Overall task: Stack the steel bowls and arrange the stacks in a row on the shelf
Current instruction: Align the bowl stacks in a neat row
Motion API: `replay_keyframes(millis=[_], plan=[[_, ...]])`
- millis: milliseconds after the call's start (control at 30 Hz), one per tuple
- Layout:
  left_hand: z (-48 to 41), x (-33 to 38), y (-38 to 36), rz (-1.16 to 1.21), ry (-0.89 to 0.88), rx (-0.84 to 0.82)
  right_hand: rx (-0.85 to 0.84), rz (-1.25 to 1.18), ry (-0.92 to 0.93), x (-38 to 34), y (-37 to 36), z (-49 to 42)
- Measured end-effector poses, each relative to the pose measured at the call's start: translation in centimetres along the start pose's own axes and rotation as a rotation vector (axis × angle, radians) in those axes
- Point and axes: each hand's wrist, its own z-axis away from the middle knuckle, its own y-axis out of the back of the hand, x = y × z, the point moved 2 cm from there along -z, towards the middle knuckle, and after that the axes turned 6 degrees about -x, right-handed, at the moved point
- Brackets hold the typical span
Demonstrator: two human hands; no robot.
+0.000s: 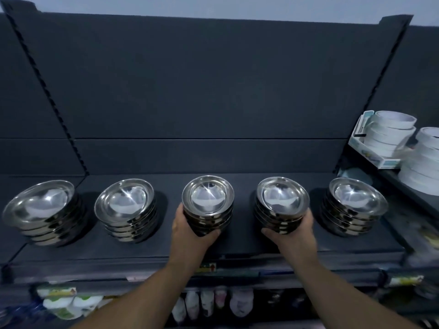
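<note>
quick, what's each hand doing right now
Left hand: closed around the middle stack of shiny steel bowls.
Right hand: closed around the fourth steel bowl stack from the left.

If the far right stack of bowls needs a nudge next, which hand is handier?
Probably the right hand: it grips the stack beside the far right stack; the left hand is farther off.

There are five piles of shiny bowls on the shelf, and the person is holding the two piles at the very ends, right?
Not quite. The head view does show five piles, but the left hand holds the middle pile and the right hand holds the pile just right of it. The end piles stand untouched.
</note>
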Motion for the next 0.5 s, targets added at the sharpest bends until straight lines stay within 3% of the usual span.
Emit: replay_keyframes(millis=[267,500], plan=[[0.6,0.3,0.3,-0.007,0.102,-0.008,-0.010,0.037,-0.013,0.4,0.0,-0.1],[6.5,-1.4,2.5,-0.011,0.130,0.153,0.111,-0.008,0.088,0.2,0.7,5.2]])
